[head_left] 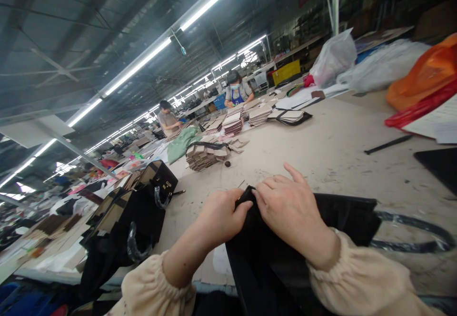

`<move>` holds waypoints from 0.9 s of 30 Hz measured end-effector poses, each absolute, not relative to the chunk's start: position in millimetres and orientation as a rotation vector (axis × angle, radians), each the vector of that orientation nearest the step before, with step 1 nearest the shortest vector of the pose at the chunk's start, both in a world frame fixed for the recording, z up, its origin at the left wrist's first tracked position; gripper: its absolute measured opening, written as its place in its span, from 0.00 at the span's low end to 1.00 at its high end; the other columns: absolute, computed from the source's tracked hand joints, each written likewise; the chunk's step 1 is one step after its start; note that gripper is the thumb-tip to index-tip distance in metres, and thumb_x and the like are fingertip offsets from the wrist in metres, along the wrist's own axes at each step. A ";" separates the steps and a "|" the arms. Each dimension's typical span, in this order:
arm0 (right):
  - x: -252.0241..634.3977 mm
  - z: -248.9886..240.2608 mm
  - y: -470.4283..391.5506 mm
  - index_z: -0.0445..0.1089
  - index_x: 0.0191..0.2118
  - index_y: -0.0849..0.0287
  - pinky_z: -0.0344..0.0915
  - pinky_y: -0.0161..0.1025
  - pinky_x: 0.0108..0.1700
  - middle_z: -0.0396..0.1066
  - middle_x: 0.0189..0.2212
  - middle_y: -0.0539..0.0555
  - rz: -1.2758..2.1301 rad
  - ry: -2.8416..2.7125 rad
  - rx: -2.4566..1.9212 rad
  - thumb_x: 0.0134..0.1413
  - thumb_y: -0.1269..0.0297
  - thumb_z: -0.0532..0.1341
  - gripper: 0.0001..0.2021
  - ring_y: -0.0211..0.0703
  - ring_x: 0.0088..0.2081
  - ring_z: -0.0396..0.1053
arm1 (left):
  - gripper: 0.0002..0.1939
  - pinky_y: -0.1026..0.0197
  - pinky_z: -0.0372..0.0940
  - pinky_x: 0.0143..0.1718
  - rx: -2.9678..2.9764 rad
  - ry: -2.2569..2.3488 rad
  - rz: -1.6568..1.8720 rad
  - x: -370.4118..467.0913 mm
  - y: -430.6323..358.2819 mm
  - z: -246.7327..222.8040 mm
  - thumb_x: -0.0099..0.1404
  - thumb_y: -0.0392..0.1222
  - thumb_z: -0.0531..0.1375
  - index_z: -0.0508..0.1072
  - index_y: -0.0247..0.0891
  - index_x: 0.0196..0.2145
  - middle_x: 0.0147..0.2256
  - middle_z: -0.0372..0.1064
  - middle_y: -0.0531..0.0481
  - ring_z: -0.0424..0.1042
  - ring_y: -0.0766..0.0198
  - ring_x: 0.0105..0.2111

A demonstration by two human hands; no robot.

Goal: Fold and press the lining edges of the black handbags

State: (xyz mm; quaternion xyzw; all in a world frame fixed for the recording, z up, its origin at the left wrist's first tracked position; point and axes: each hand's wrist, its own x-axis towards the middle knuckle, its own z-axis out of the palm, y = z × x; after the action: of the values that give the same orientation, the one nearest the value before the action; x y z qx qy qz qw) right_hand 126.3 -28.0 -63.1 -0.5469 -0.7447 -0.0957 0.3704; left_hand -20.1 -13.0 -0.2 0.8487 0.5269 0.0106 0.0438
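A black handbag point(342, 213) lies at the near edge of the table, with a plastic-wrapped handle point(417, 245) looping out to the right. My left hand point(223, 213) pinches the bag's raised black corner between thumb and fingers. On the same corner, my right hand point(285, 206) grips the edge with its fingertips, the little finger raised. Both hands nearly meet there. The bag's lower part is dark, and my right forearm and sleeve hide some of it.
Finished-looking black bags point(143, 211) with wrapped handles stand at left. Stacked brown pieces point(205, 155) and a green cloth point(182, 143) lie beyond. Plastic bags point(335, 56), an orange bag point(424, 78) and a black strip point(388, 144) are at right. Two people work farther back.
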 end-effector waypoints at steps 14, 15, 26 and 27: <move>117.3 -68.6 -31.8 0.66 0.26 0.58 0.45 0.48 0.59 0.66 0.23 0.49 -0.331 -1.874 -1.366 0.56 0.72 0.54 0.09 0.42 0.31 0.63 | 0.14 0.63 0.45 0.24 2.781 1.592 0.104 -11.2 -3.4 -12.0 0.62 0.39 0.49 0.56 0.37 0.19 0.17 0.55 0.54 0.56 0.69 0.20; 116.6 -69.0 -32.0 0.66 0.26 0.58 0.46 0.47 0.58 0.66 0.23 0.50 -0.330 -1.874 -1.359 0.55 0.72 0.55 0.09 0.42 0.31 0.63 | 0.14 0.63 0.45 0.24 2.763 1.591 0.123 -12.6 -3.2 -12.8 0.62 0.39 0.50 0.55 0.37 0.19 0.16 0.53 0.55 0.54 0.69 0.19; 115.6 -70.8 -30.1 0.66 0.26 0.59 0.51 0.43 0.52 0.66 0.25 0.51 -0.301 -1.937 -1.294 0.54 0.73 0.56 0.07 0.43 0.33 0.63 | 0.13 0.63 0.44 0.23 2.737 1.536 0.052 -19.8 2.1 -9.2 0.60 0.39 0.50 0.58 0.37 0.19 0.17 0.56 0.54 0.54 0.70 0.19; 116.0 -70.2 -29.4 0.66 0.26 0.59 0.52 0.43 0.50 0.66 0.25 0.52 -0.300 -1.958 -1.286 0.53 0.73 0.56 0.07 0.44 0.33 0.63 | 0.13 0.63 0.44 0.23 2.752 1.547 0.042 -18.9 2.7 -9.6 0.60 0.39 0.50 0.59 0.37 0.19 0.17 0.57 0.54 0.54 0.70 0.19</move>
State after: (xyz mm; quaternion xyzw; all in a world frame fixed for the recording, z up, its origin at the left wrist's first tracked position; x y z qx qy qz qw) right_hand 116.0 -29.4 -70.2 -0.5035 -0.7668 -0.1176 0.3804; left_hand -18.9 2.7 -9.6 0.8715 0.4901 0.0134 -0.0077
